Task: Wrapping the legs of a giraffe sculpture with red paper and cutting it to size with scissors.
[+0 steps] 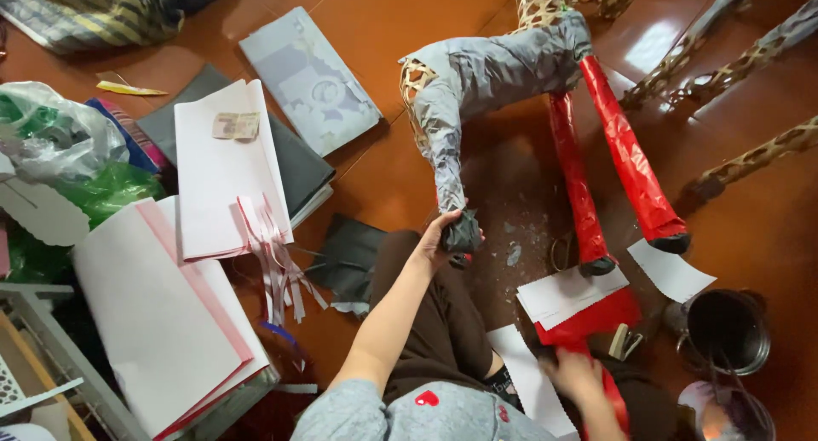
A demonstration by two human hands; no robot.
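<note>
Woven bamboo shows through the grey paper skin of an animal frame (490, 70) standing on the brown floor (383, 15). The left hand (443, 241) is wrapped around the dark foot of its grey leg (463, 232). The right hand (575, 373) rests lower, fingers curled on a red paper sheet (596, 317) beside white sheets (567, 292). Two red-wrapped legs (630, 164) stand just right of the held one.

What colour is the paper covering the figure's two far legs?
Shiny red, on both far legs, with black feet; clearest in the head view.
</note>
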